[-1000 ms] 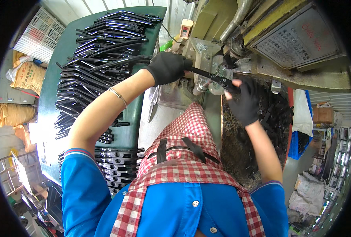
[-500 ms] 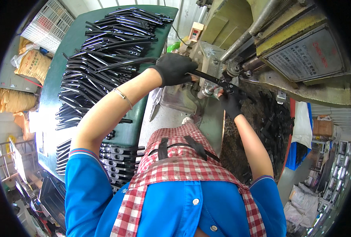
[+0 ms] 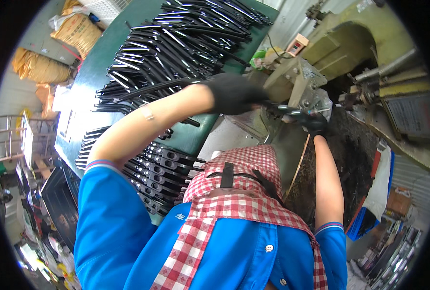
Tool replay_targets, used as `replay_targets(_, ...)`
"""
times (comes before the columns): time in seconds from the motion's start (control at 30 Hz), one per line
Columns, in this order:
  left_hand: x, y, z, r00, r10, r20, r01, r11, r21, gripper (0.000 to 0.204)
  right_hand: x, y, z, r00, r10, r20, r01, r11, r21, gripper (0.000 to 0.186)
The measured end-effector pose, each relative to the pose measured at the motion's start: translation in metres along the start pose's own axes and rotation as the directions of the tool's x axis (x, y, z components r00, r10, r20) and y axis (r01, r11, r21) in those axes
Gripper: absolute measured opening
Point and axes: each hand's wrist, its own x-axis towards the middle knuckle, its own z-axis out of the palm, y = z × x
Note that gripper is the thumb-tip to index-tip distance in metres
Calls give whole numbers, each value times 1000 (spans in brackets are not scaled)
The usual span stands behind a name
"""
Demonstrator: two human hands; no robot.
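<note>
My left hand, in a black glove and smeared by motion, is closed round a black metal rod in front of the machine. Close by on the right, my right hand, also gloved in black, grips the rod's other end, where a shiny metal bit shows between its fingers. The rod's exact shape is blurred and partly covered by the gloves. Beneath my left forearm, a heap of bent black tubes covers much of the green table. One long tube reaches toward my left wrist; whether I hold it cannot be told.
The greenish machine stands at the far right, its ram beyond my right hand. Flat black parts with round holes are lined up at the table's near edge. A dark bin with black pieces lies by my right forearm.
My head view has turned, so the table and machine sit farther right in the picture. Both hands have drawn away from the machine's ram with the rod still between them.
</note>
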Motion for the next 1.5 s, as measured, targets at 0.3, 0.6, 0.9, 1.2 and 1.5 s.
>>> replay_targets(0.3,-251,-121,52,573,-626,529,544,773,327,21,11,32,19,985,-160,-59,170,934,313,28)
replay_targets(0.6,-260,-108,101,703,-686,-189,701,622,350,31,20,24,13,994,-104,14,97,962,253,28)
replay_targets(0.9,-291,-73,144,553,-719,-420,821,555,131,29,14,21,15,989,-139,-42,145,963,228,26)
replay_targets(1.2,-260,-108,116,629,-705,-329,778,575,255,40,16,29,23,962,-82,-260,175,917,358,25)
replay_targets(1.5,-246,-117,121,597,-755,-271,796,513,322,14,-57,-32,-110,990,-59,126,-127,-18,992,5)
